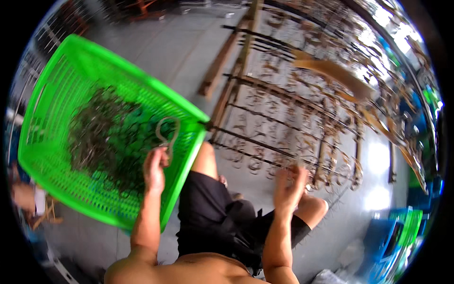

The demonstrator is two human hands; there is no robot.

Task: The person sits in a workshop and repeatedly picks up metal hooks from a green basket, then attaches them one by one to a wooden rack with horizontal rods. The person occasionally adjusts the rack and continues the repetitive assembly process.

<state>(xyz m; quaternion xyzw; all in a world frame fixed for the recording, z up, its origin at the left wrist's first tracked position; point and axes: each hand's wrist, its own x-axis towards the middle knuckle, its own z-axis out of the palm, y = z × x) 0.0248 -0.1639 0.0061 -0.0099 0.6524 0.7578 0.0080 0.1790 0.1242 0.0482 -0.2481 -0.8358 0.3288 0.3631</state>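
My left hand (155, 171) is over the near right side of a green plastic basket (137, 71), pinching a thin curved metal piece (176, 137) bent like a hook. Inside the basket lies a tangled heap of similar dark curved metal pieces (101, 135). On the right, my right hand (289, 188) is raised at the lower edge of a rack (257, 83) hung with rows of small curved pieces (256, 162). That hand's fingers are smeared by motion, and whether they hold anything does not show.
A brown flat strip (331, 73) crosses the rack. Blue crates (382, 244) and a green crate (413, 226) stand at the lower right, with crumpled clear plastic (326, 277) near them. Part of another person (23, 196) shows at the left edge, beside the basket.
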